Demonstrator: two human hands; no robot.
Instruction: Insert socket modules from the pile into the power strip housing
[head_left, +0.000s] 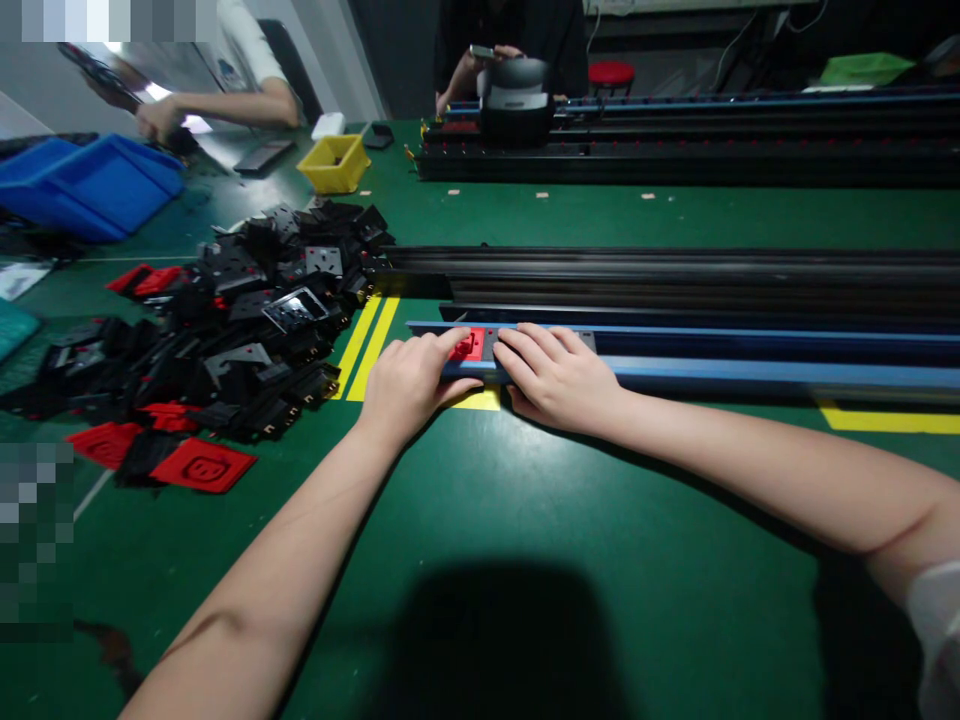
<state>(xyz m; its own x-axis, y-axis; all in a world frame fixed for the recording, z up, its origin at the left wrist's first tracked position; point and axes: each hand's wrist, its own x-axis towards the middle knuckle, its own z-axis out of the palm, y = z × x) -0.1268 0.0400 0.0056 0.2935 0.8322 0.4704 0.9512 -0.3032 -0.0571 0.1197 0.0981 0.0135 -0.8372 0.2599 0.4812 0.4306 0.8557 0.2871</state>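
A long blue metal rail (pixel 757 370) lies across the green table, its open channel facing up. Near its left end sits a red socket module (pixel 472 345) in the channel, with black socket modules (pixel 491 345) beside it to the right. My left hand (pixel 409 385) grips the rail's left end, index finger on the red module and thumb along the near side. My right hand (pixel 559 375) is closed over the rail just to the right, its fingers on top of the black modules and its thumb at the near side. The fingers partly hide these modules.
A heap of black socket modules (pixel 232 280) lies left, with red socket modules (pixel 204 465) at its near edge. Black rails (pixel 675 270) lie behind the blue one. Farther back are a yellow bin (pixel 334 165), blue bins (pixel 112 190), more rails (pixel 675 165) and two people.
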